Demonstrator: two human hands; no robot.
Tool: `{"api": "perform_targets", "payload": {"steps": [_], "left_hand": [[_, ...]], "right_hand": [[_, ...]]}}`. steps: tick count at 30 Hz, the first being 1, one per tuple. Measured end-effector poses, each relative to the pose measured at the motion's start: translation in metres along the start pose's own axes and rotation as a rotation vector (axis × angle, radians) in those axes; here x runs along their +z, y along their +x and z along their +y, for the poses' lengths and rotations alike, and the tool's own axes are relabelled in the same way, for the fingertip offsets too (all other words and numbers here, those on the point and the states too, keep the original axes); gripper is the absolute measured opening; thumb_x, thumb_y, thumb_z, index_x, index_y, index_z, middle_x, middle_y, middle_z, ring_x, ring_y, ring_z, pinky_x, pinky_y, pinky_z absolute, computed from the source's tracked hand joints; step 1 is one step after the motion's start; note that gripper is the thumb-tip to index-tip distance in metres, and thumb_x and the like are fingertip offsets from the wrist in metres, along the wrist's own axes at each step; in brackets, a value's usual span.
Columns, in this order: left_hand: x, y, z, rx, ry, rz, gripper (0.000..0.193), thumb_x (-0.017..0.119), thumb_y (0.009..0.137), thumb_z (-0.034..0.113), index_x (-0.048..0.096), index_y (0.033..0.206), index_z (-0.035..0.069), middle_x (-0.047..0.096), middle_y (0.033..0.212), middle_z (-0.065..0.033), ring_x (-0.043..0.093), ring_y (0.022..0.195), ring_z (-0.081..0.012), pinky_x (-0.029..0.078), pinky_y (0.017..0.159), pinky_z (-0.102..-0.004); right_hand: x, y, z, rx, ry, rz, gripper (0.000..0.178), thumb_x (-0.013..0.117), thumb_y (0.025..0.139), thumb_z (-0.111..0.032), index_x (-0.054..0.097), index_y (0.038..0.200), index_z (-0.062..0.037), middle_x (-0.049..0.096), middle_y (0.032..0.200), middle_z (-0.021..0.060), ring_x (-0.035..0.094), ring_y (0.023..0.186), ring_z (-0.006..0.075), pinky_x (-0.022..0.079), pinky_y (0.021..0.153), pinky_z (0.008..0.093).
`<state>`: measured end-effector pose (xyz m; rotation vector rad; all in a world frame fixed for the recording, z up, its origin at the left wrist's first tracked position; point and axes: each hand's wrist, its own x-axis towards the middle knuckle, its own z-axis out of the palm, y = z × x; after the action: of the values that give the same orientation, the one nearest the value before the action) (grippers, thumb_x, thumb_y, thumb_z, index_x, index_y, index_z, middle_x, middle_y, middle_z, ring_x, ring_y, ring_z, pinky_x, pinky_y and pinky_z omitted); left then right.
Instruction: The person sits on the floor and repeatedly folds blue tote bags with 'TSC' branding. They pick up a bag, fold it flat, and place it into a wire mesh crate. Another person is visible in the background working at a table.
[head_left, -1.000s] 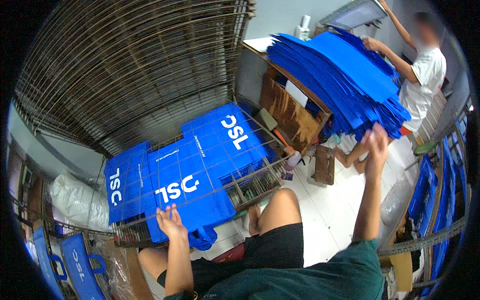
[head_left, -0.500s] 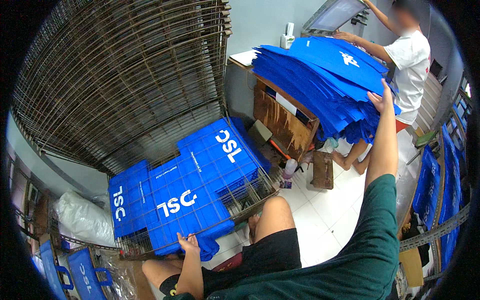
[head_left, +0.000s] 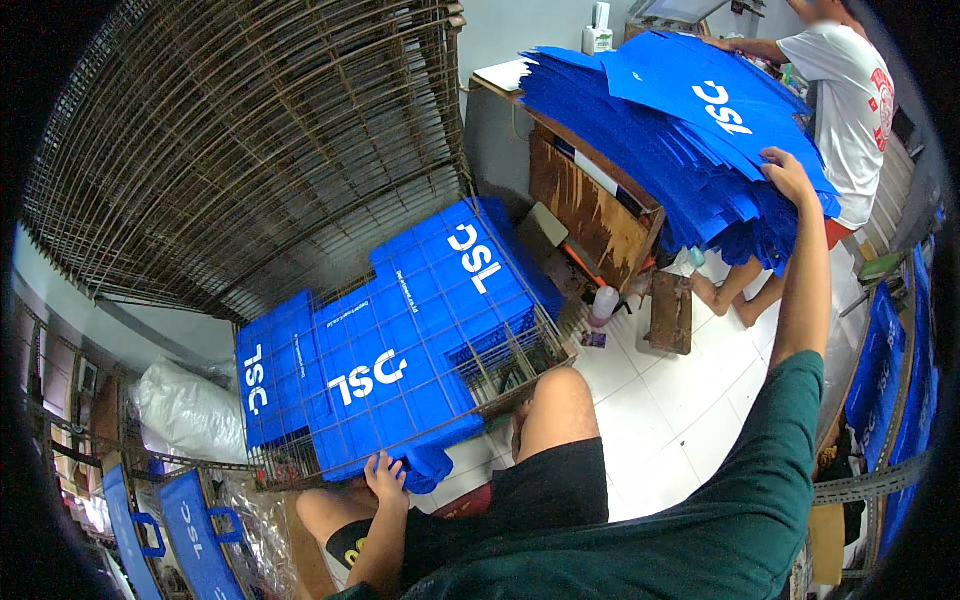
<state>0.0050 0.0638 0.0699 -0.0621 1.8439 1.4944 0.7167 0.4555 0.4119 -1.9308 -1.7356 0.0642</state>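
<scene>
My right hand (head_left: 792,180) reaches out to a tall, fanned pile of blue fabric sheets (head_left: 690,150). Its bent fingers pinch the near edge of the top sheet (head_left: 700,85), which carries white printing. Down by the front edge of a wire rack (head_left: 515,395), my left hand (head_left: 386,480) has its fingers apart and holds nothing. Beside it, a loose blue fabric end (head_left: 432,468) hangs over the rack's edge. Printed blue sheets (head_left: 400,420) lie spread across the rack, under the thin wires of one of its layers.
Many raised wire layers (head_left: 270,140) lean up behind the rack. A person in a white shirt (head_left: 850,120) stands beyond the pile, at a wooden table (head_left: 575,190). A small wooden stool (head_left: 668,312) and a bottle (head_left: 603,305) stand on the tiled floor (head_left: 640,440). Blue bags (head_left: 195,535) hang at lower left.
My right hand has gone from outstretched fingers to a pinch at the top sheet's edge. The view has shifted. The other person has lowered one arm and leaned further away.
</scene>
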Motion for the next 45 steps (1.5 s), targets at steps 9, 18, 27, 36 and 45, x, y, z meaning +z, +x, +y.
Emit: {"api": "perform_targets", "payload": {"steps": [9,18,27,36,45], "left_hand": [[0.114,-0.08,0.061,0.404,0.215,-0.532,0.036,0.066,0.083,0.02,0.051,0.115,0.01,0.059,0.099,-0.0074,0.056,0.085,-0.0152,0.046,0.071,-0.0292],[0.312,-0.295,0.156,0.747,0.256,-1.676,0.11,0.081,0.066,0.033,0.01,0.144,0.002,0.036,0.135,-0.0208,0.041,0.121,-0.0322,0.039,0.097,-0.0406],[0.351,-0.357,0.172,0.791,-0.209,-1.361,0.073,0.069,0.074,0.008,0.027,0.134,0.003,0.041,0.131,-0.0166,0.041,0.122,-0.0262,0.032,0.102,-0.0385],[0.249,-0.259,0.332,0.48,-0.18,-1.287,0.026,0.066,0.069,0.015,0.059,0.093,0.006,0.061,0.08,-0.0065,0.06,0.076,-0.0182,0.052,0.069,-0.0342],[0.084,-0.155,0.391,0.447,-0.098,-1.003,0.032,0.053,0.076,0.018,0.057,0.104,0.003,0.063,0.091,-0.0083,0.06,0.077,-0.0198,0.05,0.073,-0.0315]], "right_hand": [[-0.026,-0.02,-0.037,-0.484,-0.393,0.426,0.019,0.055,0.081,-0.012,0.063,0.096,-0.004,0.062,0.097,0.0198,0.057,0.096,0.0366,0.045,0.085,0.0418],[-0.016,-0.091,-0.272,-0.73,-0.463,0.009,0.047,0.058,0.066,-0.003,0.052,0.112,-0.0098,0.062,0.091,0.0205,0.06,0.09,0.0383,0.048,0.077,0.0477],[-0.018,-0.149,-0.335,-0.81,-0.443,0.0,0.06,0.064,0.07,-0.014,0.043,0.126,-0.0096,0.061,0.083,0.0206,0.06,0.08,0.0351,0.048,0.069,0.0451],[-0.046,-0.179,-0.051,0.065,0.615,0.177,0.06,0.055,0.087,-0.046,0.04,0.133,-0.0087,0.059,0.089,0.0075,0.057,0.074,0.0133,0.044,0.058,0.0256],[0.148,-0.326,-0.239,0.384,2.376,-0.647,0.091,0.043,0.077,-0.074,0.028,0.139,-0.0094,0.048,0.126,0.0195,0.058,0.096,0.0287,0.055,0.073,0.0438]]}}
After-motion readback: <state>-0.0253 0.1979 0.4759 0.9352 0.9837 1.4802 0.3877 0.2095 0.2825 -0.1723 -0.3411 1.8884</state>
